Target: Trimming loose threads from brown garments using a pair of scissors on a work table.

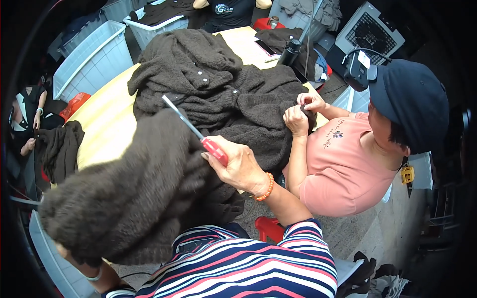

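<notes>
My right hand (237,165) is closed round the red handle (216,150) of a tool with a long, straight metal shaft (181,115), its kind unclear. The shaft points up and left, over dark brown knitwear. At the lower left, a fuzzy dark brown knit garment (119,184) hangs raised off the table, partly blurred. My left hand (63,252) is under its lower edge, mostly covered, with the fingers hidden. Beyond the shaft, a brown knit cardigan (186,64) with pale buttons lies heaped on the yellow table (112,126).
On the right, a co-worker in a pink top (343,164) pinches brown knitwear with both hands. A dark bottle (289,52) and a phone (267,47) stand and lie at the far side. White bins (92,62) line the far left. A red stool (268,229) is beside me.
</notes>
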`<state>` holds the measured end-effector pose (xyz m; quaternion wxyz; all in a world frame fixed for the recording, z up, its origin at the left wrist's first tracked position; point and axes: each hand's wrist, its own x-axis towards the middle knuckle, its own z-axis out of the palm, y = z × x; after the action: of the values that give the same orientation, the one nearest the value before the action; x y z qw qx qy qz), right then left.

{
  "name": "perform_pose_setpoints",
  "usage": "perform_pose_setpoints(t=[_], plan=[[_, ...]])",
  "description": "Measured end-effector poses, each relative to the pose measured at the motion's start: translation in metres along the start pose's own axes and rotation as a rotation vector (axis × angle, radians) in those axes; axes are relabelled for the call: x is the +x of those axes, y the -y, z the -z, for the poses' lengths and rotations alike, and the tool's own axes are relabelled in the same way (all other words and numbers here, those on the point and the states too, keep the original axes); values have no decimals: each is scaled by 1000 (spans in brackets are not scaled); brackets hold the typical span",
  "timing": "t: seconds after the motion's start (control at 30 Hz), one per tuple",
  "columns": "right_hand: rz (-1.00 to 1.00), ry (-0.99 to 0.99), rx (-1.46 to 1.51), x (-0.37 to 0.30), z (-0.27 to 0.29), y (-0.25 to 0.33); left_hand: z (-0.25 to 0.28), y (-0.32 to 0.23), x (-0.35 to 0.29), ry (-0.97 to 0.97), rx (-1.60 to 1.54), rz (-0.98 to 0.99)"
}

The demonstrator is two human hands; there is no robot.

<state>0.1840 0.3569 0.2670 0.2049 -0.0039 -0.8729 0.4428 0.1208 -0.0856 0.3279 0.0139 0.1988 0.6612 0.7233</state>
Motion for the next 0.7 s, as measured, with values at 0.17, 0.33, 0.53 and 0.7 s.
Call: perform_pose_setpoints(t=[0.17,0.33,0.53,0.7], plan=[[-53,204,-96,-6,-30,-12,-18,39,12,312,322,281],[-46,372,-29,-11,-63,-19,-21,23,0,364,440,460],[34,395,37,3,-80,-10,14,-24,-36,268,815,429],[73,397,161,2,-81,-8,59,-50,-71,264,851,159]])
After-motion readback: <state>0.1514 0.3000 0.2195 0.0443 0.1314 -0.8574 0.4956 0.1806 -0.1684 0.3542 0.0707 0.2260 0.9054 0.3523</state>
